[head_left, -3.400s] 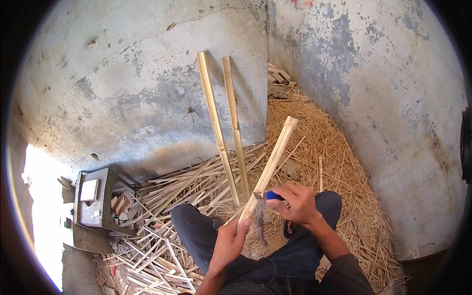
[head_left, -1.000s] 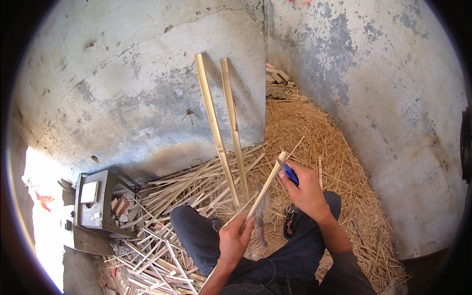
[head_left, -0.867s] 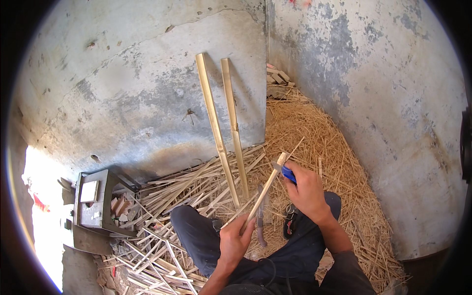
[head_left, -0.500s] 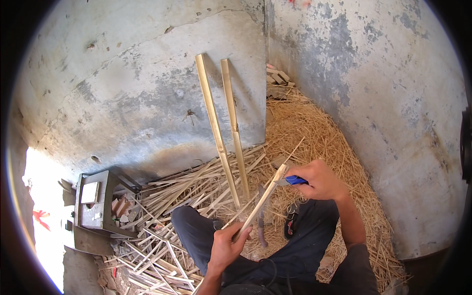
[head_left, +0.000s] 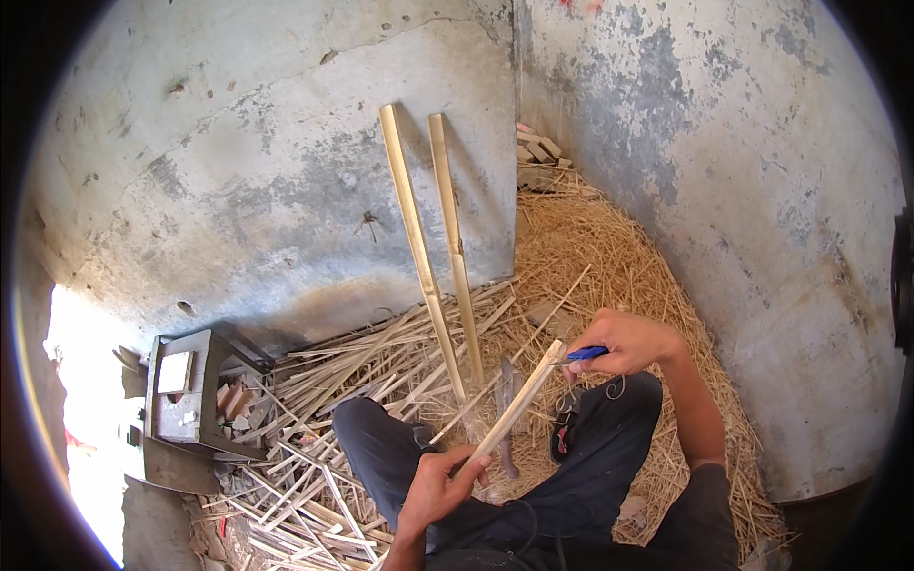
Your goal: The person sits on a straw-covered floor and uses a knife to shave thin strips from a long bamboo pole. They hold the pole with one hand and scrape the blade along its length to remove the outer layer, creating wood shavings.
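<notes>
My left hand (head_left: 441, 487) is closed round the lower part of a split bamboo strip (head_left: 514, 409), which slants up and away to the right over my lap. In my right hand (head_left: 636, 341) is a blue-handled knife (head_left: 586, 353), fingers wrapped round its handle. Its short blade lies at or very near the strip's upper end; whether it touches I cannot tell. A thin curled shaving (head_left: 617, 387) hangs just below my right hand. On the floor between my legs, partly behind the strip, lies a long dark-bladed tool (head_left: 506, 419) with a brownish handle.
Two long bamboo pieces (head_left: 411, 219) lean against the stained wall (head_left: 238, 171) ahead. Cut strips (head_left: 333, 371) cover the floor at left, beside an overturned wooden stool-like frame (head_left: 181, 400) holding rubble. Fine shavings (head_left: 590, 228) are heaped to the right, below a curved wall panel (head_left: 762, 238).
My right hand and the knife have shifted slightly right, and the knife has turned. The strip's upper end has dropped a little and moved right. My left hand still grips the strip.
</notes>
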`<state>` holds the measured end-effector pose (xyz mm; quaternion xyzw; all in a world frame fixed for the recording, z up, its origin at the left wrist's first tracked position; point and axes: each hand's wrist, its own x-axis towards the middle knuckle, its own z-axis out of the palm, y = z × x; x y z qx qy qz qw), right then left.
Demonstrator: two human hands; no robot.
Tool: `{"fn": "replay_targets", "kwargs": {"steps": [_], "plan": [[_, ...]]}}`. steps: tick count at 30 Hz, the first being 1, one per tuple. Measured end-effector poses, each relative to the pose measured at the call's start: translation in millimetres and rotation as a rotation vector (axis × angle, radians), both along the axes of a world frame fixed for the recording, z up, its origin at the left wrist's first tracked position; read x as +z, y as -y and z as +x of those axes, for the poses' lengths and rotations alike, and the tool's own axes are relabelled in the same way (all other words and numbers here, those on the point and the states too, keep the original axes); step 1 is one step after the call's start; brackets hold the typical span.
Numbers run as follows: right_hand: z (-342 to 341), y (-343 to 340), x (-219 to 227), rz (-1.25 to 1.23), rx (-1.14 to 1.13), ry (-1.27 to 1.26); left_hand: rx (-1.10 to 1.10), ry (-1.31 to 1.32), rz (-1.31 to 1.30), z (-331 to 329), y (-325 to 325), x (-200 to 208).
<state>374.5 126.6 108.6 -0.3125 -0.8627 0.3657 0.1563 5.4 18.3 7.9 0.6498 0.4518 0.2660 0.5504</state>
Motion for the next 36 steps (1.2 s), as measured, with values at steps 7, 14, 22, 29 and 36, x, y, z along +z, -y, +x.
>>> {"fn": "replay_targets", "kwargs": {"steps": [7,14,22,29,36], "plan": [[7,-13,-6,-0.254,0.080,-0.103,0.049,0.044,-0.025,-7,-1,6],[-22,10,2,0.145,-0.364,0.122,0.146,0.019,0.110,0,-6,4],[-55,33,-18,0.362,-0.722,0.114,0.198,-0.067,0.132,9,-3,9],[-69,36,-33,0.276,-0.859,-0.091,0.233,-0.032,0.179,13,-2,5],[-63,27,-51,0.313,-0.807,-0.235,0.231,-0.063,0.159,12,-2,7]]}}
